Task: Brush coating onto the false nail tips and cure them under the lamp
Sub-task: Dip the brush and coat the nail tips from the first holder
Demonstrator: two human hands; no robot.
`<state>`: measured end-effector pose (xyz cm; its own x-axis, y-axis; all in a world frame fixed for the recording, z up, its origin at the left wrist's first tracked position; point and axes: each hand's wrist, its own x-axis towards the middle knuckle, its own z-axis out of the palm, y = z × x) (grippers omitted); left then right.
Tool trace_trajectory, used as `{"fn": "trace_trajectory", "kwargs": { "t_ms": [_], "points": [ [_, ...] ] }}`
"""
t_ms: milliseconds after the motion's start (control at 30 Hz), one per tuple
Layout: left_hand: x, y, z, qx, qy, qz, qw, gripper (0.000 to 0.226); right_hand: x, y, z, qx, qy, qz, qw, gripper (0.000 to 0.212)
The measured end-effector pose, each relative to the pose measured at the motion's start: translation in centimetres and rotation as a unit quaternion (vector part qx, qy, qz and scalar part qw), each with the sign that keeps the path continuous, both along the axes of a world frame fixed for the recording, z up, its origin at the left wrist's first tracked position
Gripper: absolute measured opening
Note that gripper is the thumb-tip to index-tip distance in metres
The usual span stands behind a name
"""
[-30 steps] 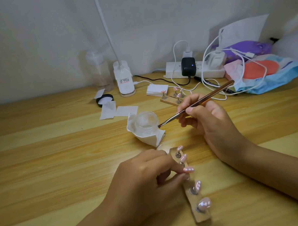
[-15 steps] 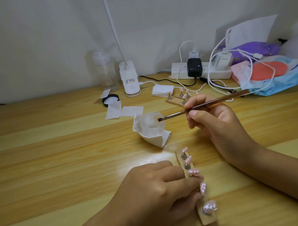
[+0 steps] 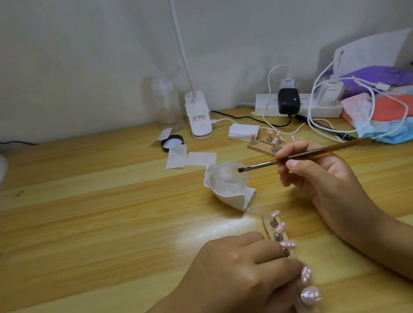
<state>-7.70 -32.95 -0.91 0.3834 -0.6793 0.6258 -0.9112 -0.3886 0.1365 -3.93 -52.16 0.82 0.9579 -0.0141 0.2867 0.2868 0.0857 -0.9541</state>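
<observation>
While R hand (image 3: 321, 181) pinches brush (image 3: 341, 146), bristles sit at jar (image 3: 230, 180) rim.
L hand (image 3: 239, 274) fingers curled, gripping nail holder (image 3: 266, 226) w/ pink tips (image 3: 288, 244).

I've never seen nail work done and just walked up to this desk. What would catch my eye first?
Centre stage, the right hand pinches a thin brown-handled brush, its bristles at the mouth of a small clear glass jar wrapped in white paper. At the bottom, the left hand holds a narrow wooden strip carrying pink false nail tips with white dots.
</observation>
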Motion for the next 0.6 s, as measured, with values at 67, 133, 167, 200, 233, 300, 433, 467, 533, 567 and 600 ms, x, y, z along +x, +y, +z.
{"fn": "trace_trajectory", "kwargs": {
  "t_ms": [67, 133, 167, 200, 233, 300, 433, 467, 533, 567, 600],
  "points": [
    [0.0, 0.0, -0.1, -0.006, -0.005, 0.0, 1.0, 0.014, 0.0, -0.1, 0.0, -0.001, -0.001, 0.0, 1.0, 0.024],
    [0.0, 0.0, -0.2, -0.009, -0.005, -0.006, 1.0, 0.019, 0.0, -0.1, 0.0, -0.002, -0.002, 0.002, 1.0, 0.024],
    [0.0, 0.0, -0.2, -0.009, -0.002, -0.01, 1.0, 0.02, 0.0, -0.2, -0.1, -0.004, -0.002, 0.003, 1.0, 0.024],
    [0.0, 0.0, -0.2, -0.008, 0.004, -0.012, 1.0, 0.019, 0.0, -0.2, -0.1, -0.005, -0.002, 0.004, 1.0, 0.024],
    [-0.1, 0.0, -0.2, -0.009, 0.015, -0.014, 1.0, 0.017, 0.0, -0.2, -0.1, -0.005, -0.003, 0.005, 1.0, 0.024],
    [-0.1, 0.1, 0.0, -0.029, 0.069, -0.021, 0.997, 0.009, 0.0, -0.2, -0.1, -0.003, -0.005, 0.006, 1.0, 0.024],
    [0.5, 0.6, 0.9, -0.115, 0.236, -0.063, 0.963, 0.014, 0.1, 0.0, -0.1, 0.007, -0.009, 0.003, 1.0, 0.024],
    [0.6, 0.7, 1.2, -0.152, 0.277, -0.07, 0.946, 0.015, 0.1, 0.0, -0.1, 0.011, -0.01, 0.002, 1.0, 0.024],
    [1.1, 1.0, 1.5, -0.259, 0.337, -0.038, 0.904, 0.014, 0.1, 0.0, -0.1, 0.015, -0.009, 0.0, 1.0, 0.024],
    [1.3, 1.2, 1.5, -0.328, 0.366, -0.003, 0.871, 0.012, 0.1, -0.1, -0.1, 0.013, -0.008, -0.001, 1.0, 0.023],
    [1.5, 1.2, 1.6, -0.393, 0.4, 0.035, 0.827, 0.01, 0.0, -0.2, -0.1, 0.011, -0.008, -0.001, 1.0, 0.023]
  ]
}}
